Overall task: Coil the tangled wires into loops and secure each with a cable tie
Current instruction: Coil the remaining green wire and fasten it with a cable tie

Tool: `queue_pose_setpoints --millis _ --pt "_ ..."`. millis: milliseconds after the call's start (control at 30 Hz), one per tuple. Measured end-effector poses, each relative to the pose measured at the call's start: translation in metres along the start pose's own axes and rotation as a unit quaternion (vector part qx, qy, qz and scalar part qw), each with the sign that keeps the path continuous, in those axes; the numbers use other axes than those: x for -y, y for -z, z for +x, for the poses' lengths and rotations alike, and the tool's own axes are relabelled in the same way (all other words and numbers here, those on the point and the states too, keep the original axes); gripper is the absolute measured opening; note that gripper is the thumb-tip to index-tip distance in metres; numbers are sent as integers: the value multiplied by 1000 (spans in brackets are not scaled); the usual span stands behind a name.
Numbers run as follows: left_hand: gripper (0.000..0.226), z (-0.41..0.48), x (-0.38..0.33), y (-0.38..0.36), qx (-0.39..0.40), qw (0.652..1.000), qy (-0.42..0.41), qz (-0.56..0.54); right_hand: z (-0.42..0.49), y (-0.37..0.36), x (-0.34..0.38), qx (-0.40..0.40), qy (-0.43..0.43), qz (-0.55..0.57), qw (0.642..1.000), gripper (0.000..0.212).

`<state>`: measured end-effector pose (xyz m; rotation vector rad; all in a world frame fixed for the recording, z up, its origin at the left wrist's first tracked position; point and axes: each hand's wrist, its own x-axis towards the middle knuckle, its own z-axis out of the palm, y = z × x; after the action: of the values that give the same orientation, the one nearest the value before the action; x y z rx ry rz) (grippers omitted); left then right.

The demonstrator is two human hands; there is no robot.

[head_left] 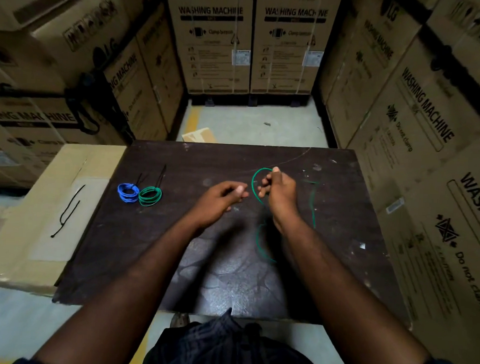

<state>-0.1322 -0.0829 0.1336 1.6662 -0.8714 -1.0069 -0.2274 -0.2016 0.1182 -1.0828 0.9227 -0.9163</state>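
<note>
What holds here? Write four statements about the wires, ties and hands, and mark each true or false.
1. The blue coil and the green coil lie side by side on the table. True.
2. The right hand holds a blue wire. False: it holds the loose green wire.
3. Black cable ties lie on the cardboard box left of the table. True.
4. The loose green wire is already tied. False: it trails uncoiled over the table.
</note>
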Motion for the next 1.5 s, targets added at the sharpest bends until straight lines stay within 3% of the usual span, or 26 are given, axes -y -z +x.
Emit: queue_pose_setpoints --millis 100,233,333,433,533,667,733,867,1033,1167,1333,1500 --pt "21 0 2 -10 3 1000 -13 10 1 -1 0 19 31 -71 997 36" --pt "11 -3 2 -15 -3 998 37 -56 1 2 -5 36 61 -138 988 35" --pt "17 -2 -5 -14 -70 975 55 -205 1 5 -6 48 52 -154 986 37" --pt "20 2 -15 0 -167 930 51 -322 -9 7 -1 174 0 -133 976 41" --pt "22 10 -16 15 -228 951 10 -206 -28 3 8 339 -95 -112 929 47" --pt "23 21 -4 32 -260 964 -43 -27 -43 -4 20 403 -153 -27 902 37" --pt "22 20 7 35 -233 970 -54 31 -46 -8 31 427 -188 36 884 35" --pt "32 11 27 26 -136 989 -54 36 -41 -16 54 400 -200 174 877 33" --pt "29 2 17 19 -84 995 -53 9 -29 -28 63 311 -179 315 878 32" --pt "26 -7 -1 27 -66 994 -74 46 -11 -49 67 228 -126 368 892 33" --pt "24 -12 -17 52 -120 961 -116 219 0 -82 56 168 -22 204 964 27" --pt "25 -13 -25 86 -155 957 -117 215 8 -120 37 152 76 18 985 29"
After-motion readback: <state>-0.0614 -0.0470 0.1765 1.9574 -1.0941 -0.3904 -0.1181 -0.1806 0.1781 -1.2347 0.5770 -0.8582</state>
